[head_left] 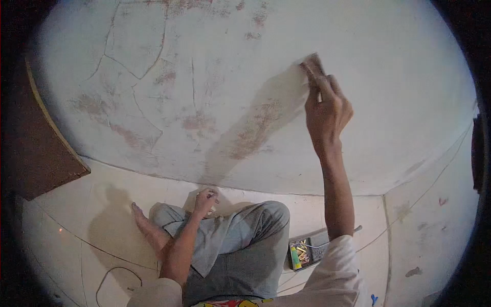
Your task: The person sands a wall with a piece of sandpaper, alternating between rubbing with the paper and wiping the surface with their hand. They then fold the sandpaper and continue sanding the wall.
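White sleeves fill the bottom of the head view, and from them both forearms reach away from the camera over the person's bent knees in grey trousers [240, 240]. At lower centre the left hand [206, 199] rests on the raised knee, its fingers curled loosely together; whether it grips anything small I cannot tell. A bare foot [143, 220] lies flat on the pale tiled floor [76, 225] at lower left, with a thin cable [120, 276] looping beside it. Just right of the legs, at lower centre-right, sits a small open tray [307, 250] holding what looks like yellow and green bits, too small to name. In the upper right of the frame the right hand [327, 110] is raised against the wall [399, 92], fingers pressed together on a small flat pad [310, 64], probably sandpaper, held flush to the plaster. From how the surface lies, the work seems partly done: the wall to the right of the hand looks even and pale, while the left and centre carry cracks and reddish patches [197, 123] that appear untreated. A brown board [36, 148] leans at the left edge.
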Demonstrator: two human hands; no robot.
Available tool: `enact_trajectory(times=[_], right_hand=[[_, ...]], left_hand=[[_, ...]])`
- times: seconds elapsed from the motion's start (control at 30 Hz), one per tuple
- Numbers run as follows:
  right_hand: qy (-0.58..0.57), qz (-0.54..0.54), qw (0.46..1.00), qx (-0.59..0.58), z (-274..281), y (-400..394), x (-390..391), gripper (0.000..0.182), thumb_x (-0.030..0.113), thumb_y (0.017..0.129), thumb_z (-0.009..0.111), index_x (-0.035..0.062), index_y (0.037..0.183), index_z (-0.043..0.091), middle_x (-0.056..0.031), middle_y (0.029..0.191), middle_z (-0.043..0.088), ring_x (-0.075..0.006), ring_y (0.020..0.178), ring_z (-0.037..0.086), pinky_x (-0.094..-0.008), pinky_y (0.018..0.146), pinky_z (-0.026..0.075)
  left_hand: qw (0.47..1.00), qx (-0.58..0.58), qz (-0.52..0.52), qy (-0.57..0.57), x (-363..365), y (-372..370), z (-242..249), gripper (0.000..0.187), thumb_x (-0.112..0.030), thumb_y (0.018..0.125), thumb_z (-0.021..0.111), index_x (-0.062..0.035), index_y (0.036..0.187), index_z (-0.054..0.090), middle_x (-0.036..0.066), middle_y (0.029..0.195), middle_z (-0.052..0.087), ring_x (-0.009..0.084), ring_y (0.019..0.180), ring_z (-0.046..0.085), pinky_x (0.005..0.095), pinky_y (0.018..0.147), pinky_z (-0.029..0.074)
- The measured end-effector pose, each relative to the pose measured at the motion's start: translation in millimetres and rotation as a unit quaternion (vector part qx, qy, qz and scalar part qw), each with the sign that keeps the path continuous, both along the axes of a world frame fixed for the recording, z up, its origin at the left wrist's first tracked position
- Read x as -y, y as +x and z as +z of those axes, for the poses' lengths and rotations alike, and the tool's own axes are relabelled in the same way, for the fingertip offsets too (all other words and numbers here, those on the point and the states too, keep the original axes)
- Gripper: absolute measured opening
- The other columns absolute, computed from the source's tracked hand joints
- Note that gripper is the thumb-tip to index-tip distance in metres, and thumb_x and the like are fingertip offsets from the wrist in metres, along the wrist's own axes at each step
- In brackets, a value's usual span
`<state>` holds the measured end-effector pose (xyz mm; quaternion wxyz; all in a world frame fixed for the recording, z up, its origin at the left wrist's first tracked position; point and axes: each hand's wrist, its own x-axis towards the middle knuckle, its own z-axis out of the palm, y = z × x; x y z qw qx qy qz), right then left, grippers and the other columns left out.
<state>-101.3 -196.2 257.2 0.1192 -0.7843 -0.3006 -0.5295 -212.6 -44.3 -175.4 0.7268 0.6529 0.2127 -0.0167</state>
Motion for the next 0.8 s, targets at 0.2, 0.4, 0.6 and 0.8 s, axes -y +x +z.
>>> enact_trajectory(times=[0.2,0.4,0.6,0.8], right_hand=[[-0.156,0.068,0.985,0.016,-23.9,-0.1,-5.7,0.021,0.002,0.079,0.067,0.0086,0.098,0.071,-0.0108,0.088,0.069,-0.0222,0.057,0.064,-0.0334,0.049,0.050],[-0.148,0.072,0.986,0.041,-37.9,2.9,-15.9,0.013,0.009,0.084,0.065,0.0083,0.095,0.070,-0.0095,0.087,0.069,-0.0213,0.057,0.064,-0.0329,0.048,0.049],[0.028,-0.064,0.996,-0.057,-7.0,-6.8,-10.8,0.010,0.011,0.082,0.068,0.0083,0.091,0.070,-0.0094,0.089,0.068,-0.0222,0.061,0.066,-0.0345,0.048,0.049],[-0.001,0.053,0.999,-0.007,-2.8,-3.6,-0.3,0.012,0.011,0.083,0.068,0.0098,0.094,0.072,-0.0073,0.077,0.066,-0.0224,0.054,0.062,-0.0339,0.047,0.048]], left_hand=[[1.000,-0.004,-0.010,0.025,-1.5,2.6,-0.7,0.025,-0.021,0.086,0.063,-0.0022,0.103,0.061,0.012,0.078,0.070,0.0170,0.068,0.067,0.0343,0.046,0.055],[0.999,0.006,-0.010,0.033,0.2,2.2,-8.9,0.025,-0.021,0.087,0.061,-0.0024,0.103,0.060,0.010,0.075,0.069,0.0168,0.064,0.064,0.0313,0.046,0.054],[1.000,-0.005,-0.006,0.013,1.7,-1.1,-4.0,0.023,-0.020,0.088,0.061,-0.0025,0.102,0.061,0.009,0.076,0.069,0.0169,0.065,0.064,0.0313,0.045,0.053],[1.000,-0.009,-0.004,0.024,0.3,-2.9,10.3,0.023,-0.021,0.087,0.061,-0.0041,0.103,0.061,0.010,0.078,0.070,0.0169,0.064,0.064,0.0323,0.044,0.053]])
